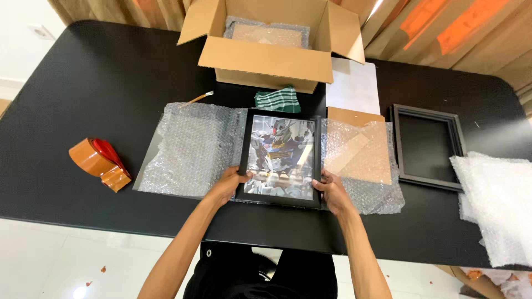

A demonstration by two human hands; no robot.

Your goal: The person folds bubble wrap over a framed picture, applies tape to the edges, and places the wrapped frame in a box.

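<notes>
Tape in an orange dispenser (100, 162) sits far left on the black counter (83, 83), well apart from the work. Next comes the bubble wrap sheet (194, 149), spread flat, with the black picture frame (281, 158) lying face up on its middle. The left hand (230, 185) has its grip clamped on the frame's lower left corner, the right hand (331, 191) likewise on the lower right. To my eye, keeping the frame square to the sheet would leave even flaps. An empty frame (426, 147) lies further right.
</notes>
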